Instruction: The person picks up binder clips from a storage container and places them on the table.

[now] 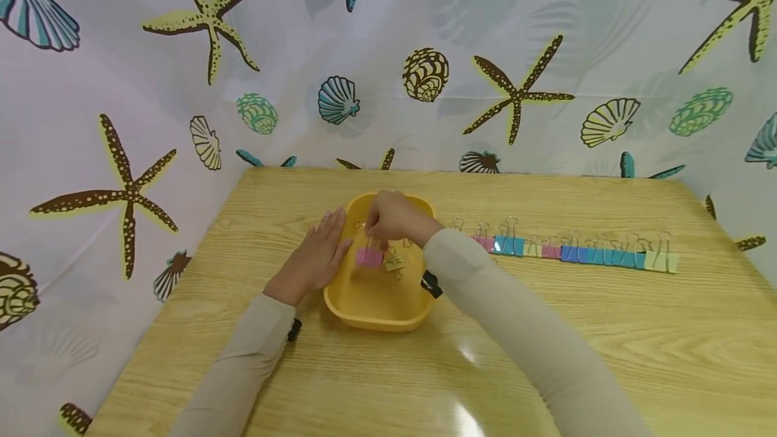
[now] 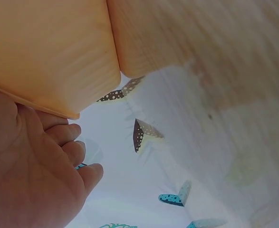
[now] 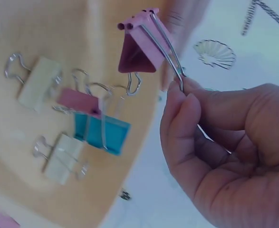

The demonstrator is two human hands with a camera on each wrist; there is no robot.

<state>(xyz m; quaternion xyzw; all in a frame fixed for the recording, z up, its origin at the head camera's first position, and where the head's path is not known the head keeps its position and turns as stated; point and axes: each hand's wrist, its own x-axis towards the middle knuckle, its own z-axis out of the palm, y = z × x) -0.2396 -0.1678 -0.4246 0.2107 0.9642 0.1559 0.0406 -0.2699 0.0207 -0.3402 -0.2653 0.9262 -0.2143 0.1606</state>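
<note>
My right hand (image 1: pixel 394 216) is over the yellow plastic basin (image 1: pixel 379 324), thumb and finger pinching the wire handle of a pink binder clip (image 3: pixel 149 45). That clip hangs from the fingertips, seen from its open triangular end in the right wrist view. Against the basin's left rim rests my left hand (image 1: pixel 312 255), its fingers stretched out along the side. Below the held clip, inside the basin, lie two cream binder clips (image 3: pixel 39 84), a darker pink binder clip (image 3: pixel 77 100) and a teal binder clip (image 3: pixel 114 135).
To the right of the basin, a row of binder clips (image 1: pixel 573 253) in pink, blue and pale yellow stands side by side on the wooden table (image 1: pixel 546 342). A cloth (image 1: pixel 388 32) printed with shells and starfish hangs behind the table's far edge.
</note>
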